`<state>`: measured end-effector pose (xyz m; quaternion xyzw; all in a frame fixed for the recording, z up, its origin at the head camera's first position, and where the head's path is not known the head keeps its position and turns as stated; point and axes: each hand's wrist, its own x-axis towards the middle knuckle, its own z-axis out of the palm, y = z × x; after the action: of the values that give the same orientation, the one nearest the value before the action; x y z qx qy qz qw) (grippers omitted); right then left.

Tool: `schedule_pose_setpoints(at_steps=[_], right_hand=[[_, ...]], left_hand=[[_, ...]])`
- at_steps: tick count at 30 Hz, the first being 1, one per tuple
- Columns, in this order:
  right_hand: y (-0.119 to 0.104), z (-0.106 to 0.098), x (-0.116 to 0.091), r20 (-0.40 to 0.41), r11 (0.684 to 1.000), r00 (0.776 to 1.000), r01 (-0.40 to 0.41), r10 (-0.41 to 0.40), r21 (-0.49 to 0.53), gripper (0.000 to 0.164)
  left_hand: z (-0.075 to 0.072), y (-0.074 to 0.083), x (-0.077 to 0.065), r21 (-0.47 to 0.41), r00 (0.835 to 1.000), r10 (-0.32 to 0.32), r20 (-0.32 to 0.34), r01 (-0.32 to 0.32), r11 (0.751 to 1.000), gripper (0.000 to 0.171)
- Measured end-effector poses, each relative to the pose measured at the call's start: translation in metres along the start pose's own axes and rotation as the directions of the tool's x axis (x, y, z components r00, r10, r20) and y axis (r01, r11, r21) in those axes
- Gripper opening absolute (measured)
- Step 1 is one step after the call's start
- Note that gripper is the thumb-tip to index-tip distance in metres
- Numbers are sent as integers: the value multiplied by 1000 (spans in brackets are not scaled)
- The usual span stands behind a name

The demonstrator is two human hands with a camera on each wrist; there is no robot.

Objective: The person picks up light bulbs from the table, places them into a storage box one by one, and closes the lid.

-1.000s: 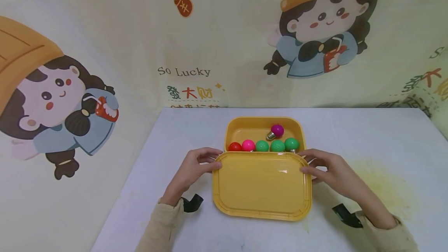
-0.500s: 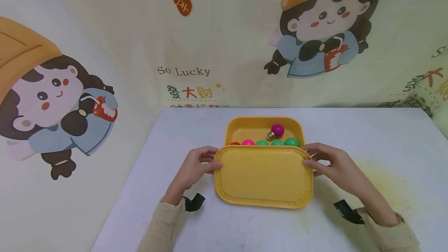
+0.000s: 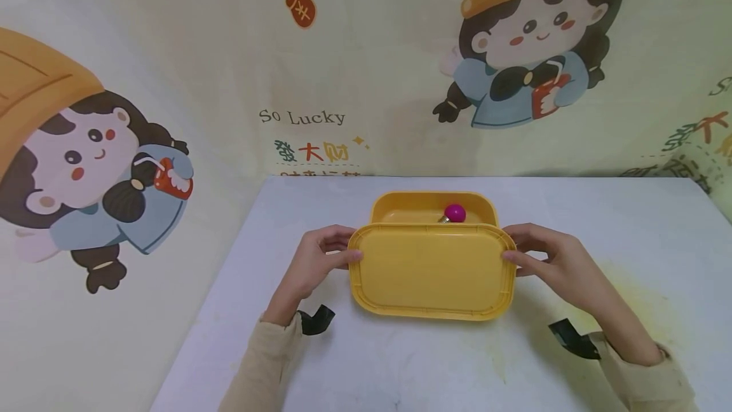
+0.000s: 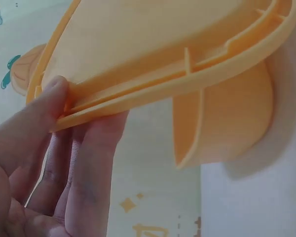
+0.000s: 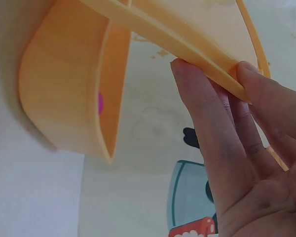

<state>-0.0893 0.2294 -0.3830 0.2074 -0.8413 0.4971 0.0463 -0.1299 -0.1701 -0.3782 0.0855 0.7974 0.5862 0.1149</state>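
A yellow rectangular lid (image 3: 431, 272) with rounded corners is held tilted, its ribbed inner side toward me. My left hand (image 3: 317, 262) pinches its left end between thumb and fingers. At the opposite end, my right hand (image 3: 549, 262) pinches the rim the same way. Behind the lid stands a yellow box (image 3: 408, 201), its front part hidden in the head view. A purple light bulb (image 3: 455, 213) shows inside near the back wall. Both wrist views have the lid (image 4: 153, 44) slanting above the box wall (image 5: 64, 84), with a gap between them.
The box rests on a white table (image 3: 320, 367), near its back edge. A cream cloth printed with cartoon figures (image 3: 532, 49) hangs behind and to the left. A yellowish stain (image 3: 635, 304) marks the table at the right.
Both hands have raised the lid and moved it toward the back, tilting it more. It now covers the red, pink and green bulbs from the head view; only the purple one still shows.
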Motion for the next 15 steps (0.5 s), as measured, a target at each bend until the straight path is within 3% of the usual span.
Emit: schedule_pose_setpoints(at_steps=[15], right_hand=[[-10,-11,9,-76,1000,997,5,-7,-26,37]], left_hand=[[0,1,2,-32,999,42,-6,-42,999,32]])
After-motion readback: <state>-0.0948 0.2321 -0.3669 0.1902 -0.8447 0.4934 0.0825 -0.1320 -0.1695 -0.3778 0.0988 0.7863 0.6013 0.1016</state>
